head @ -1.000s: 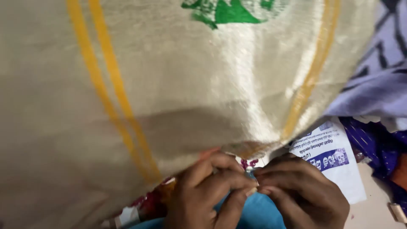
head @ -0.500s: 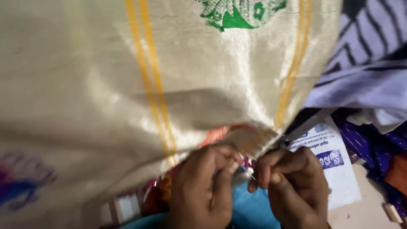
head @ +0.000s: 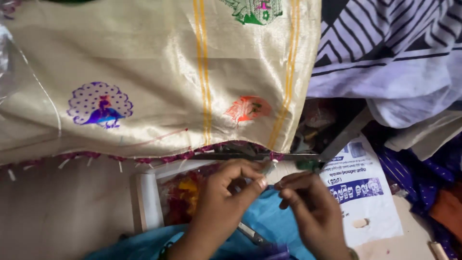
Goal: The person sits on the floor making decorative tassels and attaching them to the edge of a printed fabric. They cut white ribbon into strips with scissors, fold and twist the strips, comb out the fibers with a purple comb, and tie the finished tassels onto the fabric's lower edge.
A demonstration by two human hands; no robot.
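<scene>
Since a moment ago the gold cloth has lifted away from the hands, so its peacock motif, its yellow stripes and its maroon tasselled edge now show, and the hem is free of the fingers; the work looks to have passed from the hem to a small piece held below it. At far left the cloth hangs over a pale surface. Below the hem, the left hand is pinched shut, thumb to forefinger, on a tiny pale bit near the edge. Just beside it, the right hand is curled closed too, but what it grips is too small to tell. Under both lies blue fabric. Rightward sit a printed sheet, striped cloth and purple fabric, crowding that side.
</scene>
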